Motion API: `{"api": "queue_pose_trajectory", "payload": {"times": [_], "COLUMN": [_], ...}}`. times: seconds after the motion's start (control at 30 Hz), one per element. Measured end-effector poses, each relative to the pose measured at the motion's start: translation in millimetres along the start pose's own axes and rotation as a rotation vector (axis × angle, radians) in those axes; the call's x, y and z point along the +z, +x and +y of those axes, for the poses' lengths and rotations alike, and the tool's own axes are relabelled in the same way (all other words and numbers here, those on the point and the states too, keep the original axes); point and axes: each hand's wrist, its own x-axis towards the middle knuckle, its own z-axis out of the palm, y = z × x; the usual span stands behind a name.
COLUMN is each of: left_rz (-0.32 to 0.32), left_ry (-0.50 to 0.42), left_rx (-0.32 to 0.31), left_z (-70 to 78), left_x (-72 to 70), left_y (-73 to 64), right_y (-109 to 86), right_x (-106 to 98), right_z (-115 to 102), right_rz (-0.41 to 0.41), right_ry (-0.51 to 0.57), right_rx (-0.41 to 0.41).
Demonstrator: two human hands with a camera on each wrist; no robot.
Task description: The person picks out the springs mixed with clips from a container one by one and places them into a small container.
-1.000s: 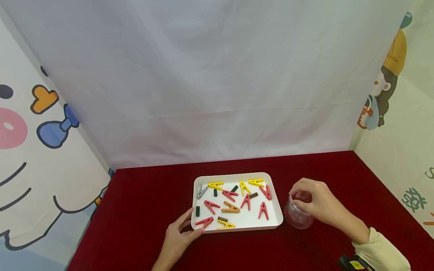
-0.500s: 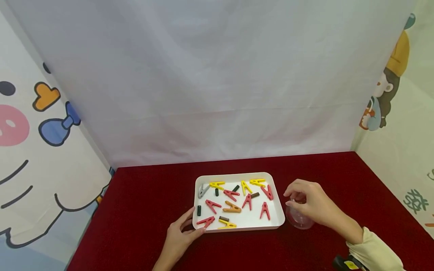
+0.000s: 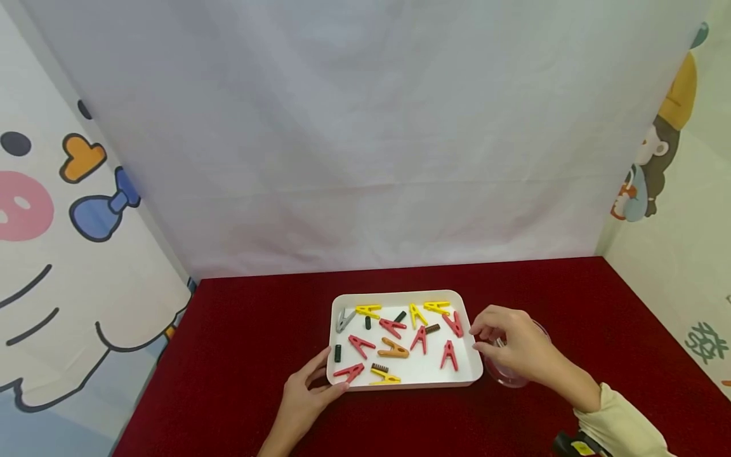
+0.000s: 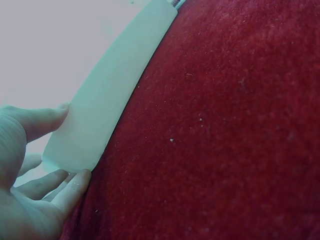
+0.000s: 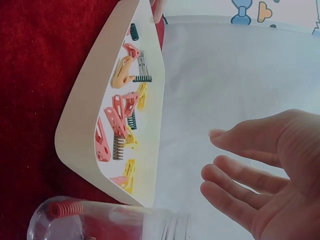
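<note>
Tray (image 3: 419,373), white, shallow, round-cornered, on red cloth (image 3: 257,330), corner gripped by left hand (image 3: 302,398); clear jar (image 5: 120,220) (red spring (image 5: 66,209) inside) just beside it; right hand (image 3: 514,339) above, thumb and fingers apart

Head view: your left hand (image 3: 302,397) sits at seven o'clock and points to one, left forearm (image 3: 276,439) below it; in the left wrist view the left thumb (image 4: 44,121) points to three, left fingers (image 4: 73,194) between one and two, set against it in a pinching grip. Your right hand (image 3: 511,339) is at four o'clock, pointing to ten, back of it showing, right forearm (image 3: 575,384) lying out toward four. Right wrist view: right thumb (image 5: 252,136) points to nine, right fingers (image 5: 235,192) to ten, loosely curved, clear gap between.
</note>
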Motion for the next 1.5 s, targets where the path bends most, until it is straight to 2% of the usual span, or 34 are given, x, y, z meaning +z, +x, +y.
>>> {"api": "queue_pose_trajectory", "payload": {"times": [0.17,0.27,0.8,1.17,1.5], "left_rz": [0.006,0.011,0.004,0.003,0.009], "left_ry": [0.004,0.009,-0.015,-0.011,0.003], "left_rx": [0.000,-0.002,-0.002,-0.007,-0.001], "left_z": [-2.4,-3.1,-3.4,-2.6,-0.5], "left_x": [0.2,0.6,1.8,1.6,1.8], "left_y": [0.2,-0.2,-0.7,-0.9,0.3], "right_y": [3.5,4.9,12.2,18.3,21.2], "right_x": [6.4,9.1,27.4,41.1,50.9], "right_z": [0.6,-0.4,-3.4,-6.4,-1.8], "right_rz": [0.016,0.004,-0.070,-0.059,-0.086], "right_ry": [0.019,0.033,0.059,0.130,0.136], "right_rx": [-0.069,-0.081,-0.023,-0.065,-0.030]}}
